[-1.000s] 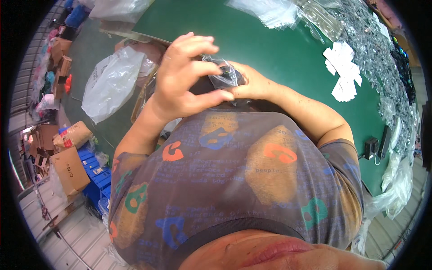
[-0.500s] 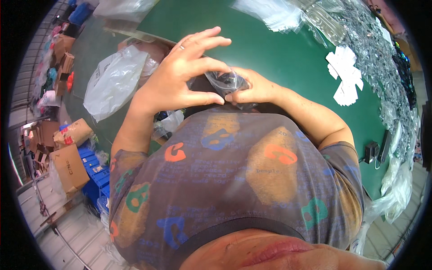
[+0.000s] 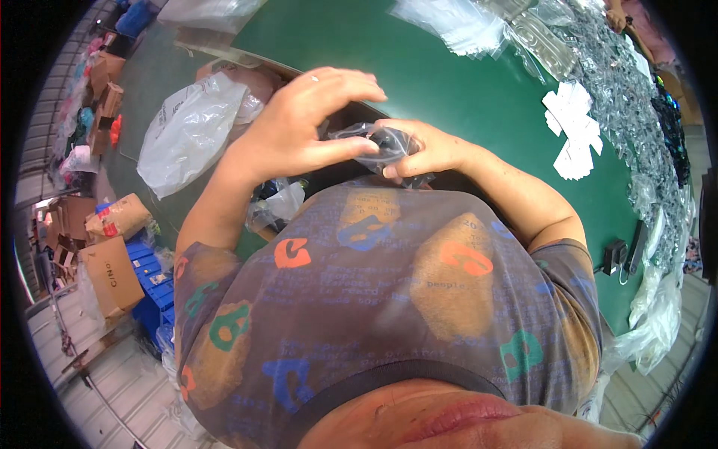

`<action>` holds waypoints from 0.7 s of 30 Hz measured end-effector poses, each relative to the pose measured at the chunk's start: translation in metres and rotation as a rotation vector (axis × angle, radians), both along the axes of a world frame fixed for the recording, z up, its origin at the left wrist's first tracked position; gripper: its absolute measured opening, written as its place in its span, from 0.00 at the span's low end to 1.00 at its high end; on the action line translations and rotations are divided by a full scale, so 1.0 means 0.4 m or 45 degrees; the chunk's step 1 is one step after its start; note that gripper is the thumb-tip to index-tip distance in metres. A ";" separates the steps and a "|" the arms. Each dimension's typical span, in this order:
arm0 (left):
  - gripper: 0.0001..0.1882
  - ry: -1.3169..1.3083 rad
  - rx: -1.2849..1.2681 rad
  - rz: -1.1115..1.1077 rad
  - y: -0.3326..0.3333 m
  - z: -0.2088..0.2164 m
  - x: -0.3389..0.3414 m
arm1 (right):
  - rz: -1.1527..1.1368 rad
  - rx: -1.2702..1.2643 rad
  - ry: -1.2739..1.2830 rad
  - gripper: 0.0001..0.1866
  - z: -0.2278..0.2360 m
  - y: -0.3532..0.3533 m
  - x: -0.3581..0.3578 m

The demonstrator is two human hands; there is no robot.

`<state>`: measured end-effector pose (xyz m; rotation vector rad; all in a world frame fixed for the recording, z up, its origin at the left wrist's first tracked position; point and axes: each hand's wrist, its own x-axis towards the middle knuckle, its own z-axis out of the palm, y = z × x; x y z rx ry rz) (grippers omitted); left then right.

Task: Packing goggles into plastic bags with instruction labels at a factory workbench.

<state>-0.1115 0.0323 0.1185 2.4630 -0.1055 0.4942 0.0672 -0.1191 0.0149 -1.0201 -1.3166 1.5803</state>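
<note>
In front of my chest, a small clear plastic bag [image 3: 396, 144] with something dark inside is pinched by my right hand [image 3: 437, 150], thumb on the near side. What the dark content is, I cannot make out. To the left, my left hand [image 3: 310, 120] arches with thumb and fingers apart. Its thumb tip reaches the left edge of the bag, while the fingers hang above without closing on it. Below my left wrist lie more clear plastic bags [image 3: 278, 208] with dark contents, partly hidden by my arm and shirt.
A white plastic bag [image 3: 193, 131] lies left on the green table [image 3: 479, 90]. White paper slips [image 3: 572, 131] are at right, beside a long heap of clear-packed items [image 3: 628, 112]. A black adapter [image 3: 615, 256] sits near the right edge. Cartons [image 3: 112, 277] and blue crates [image 3: 153, 280] stand at left.
My left hand has come down, its fingers lower and more bent, and its thumb now meets the bag. My right hand still holds the bag, slightly lower. Another person's arm shows more at upper right.
</note>
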 end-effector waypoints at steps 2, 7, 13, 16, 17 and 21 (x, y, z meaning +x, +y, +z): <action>0.09 0.091 0.112 -0.142 0.011 -0.009 0.007 | 0.016 0.024 -0.021 0.21 0.001 -0.003 -0.003; 0.05 -0.236 0.054 0.236 0.048 0.045 0.001 | 0.031 -0.120 -0.001 0.30 0.011 -0.004 0.007; 0.29 0.012 0.040 -0.274 0.015 0.023 -0.005 | 0.043 -0.152 0.096 0.32 -0.009 -0.005 0.018; 0.26 0.019 -0.032 -0.270 -0.018 -0.019 0.006 | 0.033 0.004 0.189 0.29 -0.023 -0.001 0.020; 0.18 0.013 -0.086 -0.266 -0.024 -0.033 0.007 | 0.053 0.022 0.125 0.29 -0.029 -0.003 0.020; 0.06 0.103 -0.189 -0.271 -0.032 -0.049 0.011 | 0.136 -0.076 -0.034 0.29 -0.013 -0.002 0.032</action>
